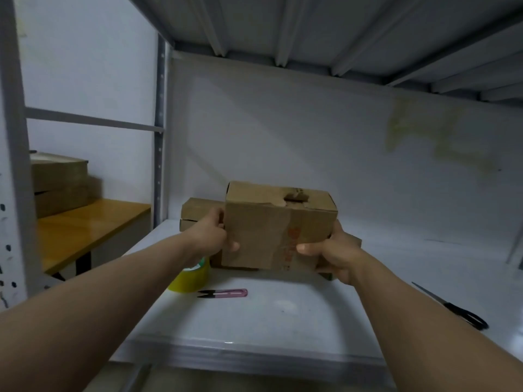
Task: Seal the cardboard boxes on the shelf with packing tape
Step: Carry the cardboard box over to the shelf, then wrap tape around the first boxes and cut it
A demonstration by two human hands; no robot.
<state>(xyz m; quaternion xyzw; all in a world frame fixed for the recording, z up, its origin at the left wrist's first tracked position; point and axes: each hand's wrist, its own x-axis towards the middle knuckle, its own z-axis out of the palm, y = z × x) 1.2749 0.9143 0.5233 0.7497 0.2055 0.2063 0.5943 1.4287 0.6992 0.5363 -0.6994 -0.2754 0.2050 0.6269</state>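
A brown cardboard box (263,230) with red print and a torn top flap is held above the white shelf (283,312). My left hand (212,236) grips its left side, thumb on the front face. My right hand (331,250) grips its right lower corner, thumb on the front. Another cardboard box (198,210) lies behind at the left, and part of a flat box (353,241) shows behind my right hand. A yellow roll of packing tape (192,278) stands on the shelf under my left forearm, partly hidden.
Pink thread snips (223,293) lie just in front of the tape. Black scissors (452,308) lie at the shelf's right. The upper shelf (311,29) hangs low overhead. A wooden table (85,230) with stacked boxes (59,179) stands beyond the left upright.
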